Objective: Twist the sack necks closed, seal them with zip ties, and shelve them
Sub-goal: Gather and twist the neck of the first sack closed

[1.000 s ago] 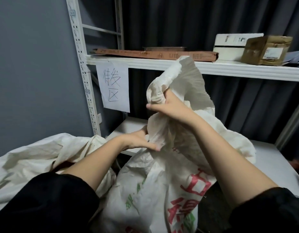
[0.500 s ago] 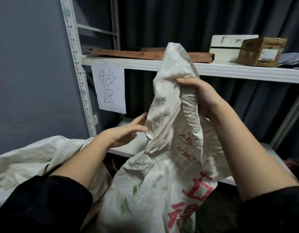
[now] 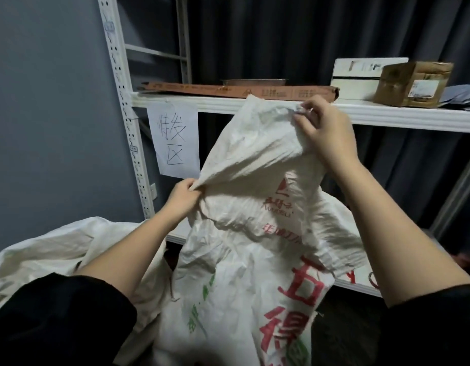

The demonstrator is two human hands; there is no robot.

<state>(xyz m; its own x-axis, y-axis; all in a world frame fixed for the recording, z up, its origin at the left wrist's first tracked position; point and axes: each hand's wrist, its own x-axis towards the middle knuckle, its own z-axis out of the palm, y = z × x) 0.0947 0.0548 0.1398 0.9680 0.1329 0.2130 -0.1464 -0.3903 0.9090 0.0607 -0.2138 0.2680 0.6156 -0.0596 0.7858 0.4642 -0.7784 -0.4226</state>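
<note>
A white woven sack (image 3: 255, 260) with red and green print is being held upright in front of a white shelf unit (image 3: 387, 117), its base out of view below and its top being lifted level with the upper shelf. The mouth is being stretched wide rather than bunched: half a second ago the upper cloth was being gathered into a tall, narrow column in one grip, and it is now being pulled out into a broad sheet between two hands. The top hem is being pinched by the right hand (image 3: 323, 130), fingers curled over the edge close to the shelf lip, while a lower fold at the side is being gripped by the left hand (image 3: 182, 198), which was being held open and clear of the cloth a moment earlier. This is being read as the opening being straightened and evened before twisting, so the neck is not yet closed and no zip tie is being seen anywhere in view. A second pale sack (image 3: 43, 249) is lying slumped at the lower left, just beside the first. Behind, a paper sign (image 3: 173, 138) with handwritten characters is hanging from the upper shelf, on which a long flat brown box (image 3: 228, 89), a white box (image 3: 358, 77) and a worn cardboard box (image 3: 411, 84) are resting.
</note>
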